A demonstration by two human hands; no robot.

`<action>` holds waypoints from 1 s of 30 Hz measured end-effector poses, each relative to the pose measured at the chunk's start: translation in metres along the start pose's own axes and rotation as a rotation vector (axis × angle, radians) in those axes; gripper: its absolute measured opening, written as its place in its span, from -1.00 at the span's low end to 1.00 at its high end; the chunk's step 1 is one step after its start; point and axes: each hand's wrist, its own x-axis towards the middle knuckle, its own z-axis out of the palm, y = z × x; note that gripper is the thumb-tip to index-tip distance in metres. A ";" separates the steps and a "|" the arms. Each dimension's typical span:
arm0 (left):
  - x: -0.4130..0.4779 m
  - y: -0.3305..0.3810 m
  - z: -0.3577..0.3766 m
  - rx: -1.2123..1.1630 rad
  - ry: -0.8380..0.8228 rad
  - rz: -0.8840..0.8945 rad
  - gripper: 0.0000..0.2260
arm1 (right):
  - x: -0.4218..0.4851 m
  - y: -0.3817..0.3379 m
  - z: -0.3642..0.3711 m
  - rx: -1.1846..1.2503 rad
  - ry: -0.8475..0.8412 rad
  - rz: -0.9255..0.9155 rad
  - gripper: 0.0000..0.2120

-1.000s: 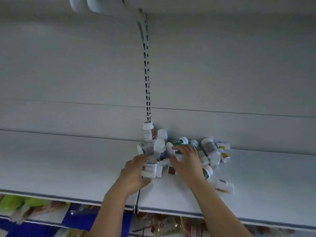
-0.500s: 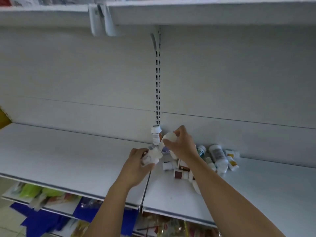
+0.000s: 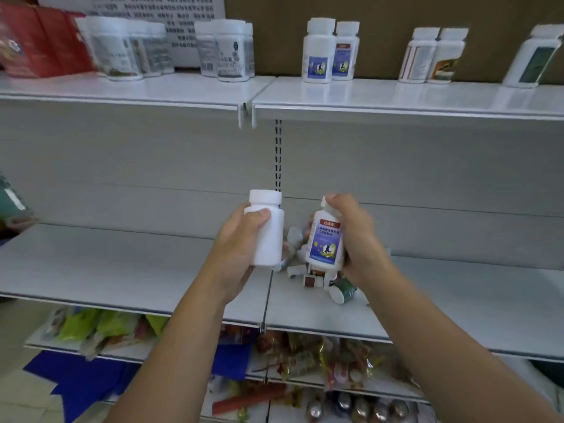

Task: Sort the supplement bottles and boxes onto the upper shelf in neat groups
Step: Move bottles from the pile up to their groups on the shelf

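Left hand [image 3: 235, 254] gripped a plain white plastic bottle [image 3: 267, 236], right hand [image 3: 357, 239] clasped a white blue-labelled bottle [image 3: 325, 242], both well below the white metal upper shelf [image 3: 396, 97]. Best call looked like: blue-labelled one beside its matching pair [image 3: 319, 53] there, label outward.

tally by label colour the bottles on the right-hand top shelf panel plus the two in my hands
blue-label bottles: 3 (2 shelved, 1 in right hand)
orange-brown-label bottles: 2
green-label bottle: 1
plain white bottle: 1 (in left hand)
total: 7
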 end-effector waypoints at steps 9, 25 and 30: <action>-0.020 0.086 0.026 -0.118 -0.179 0.045 -0.57 | -0.069 -0.087 0.024 -0.079 -0.067 -0.235 -0.77; 0.050 0.164 0.113 -0.017 -0.269 0.206 -0.78 | -0.025 -0.201 -0.010 -0.138 -0.155 -0.382 -0.86; 0.094 0.161 0.149 0.318 -0.091 0.191 -0.63 | 0.019 -0.226 -0.036 -0.255 -0.176 -0.394 -0.88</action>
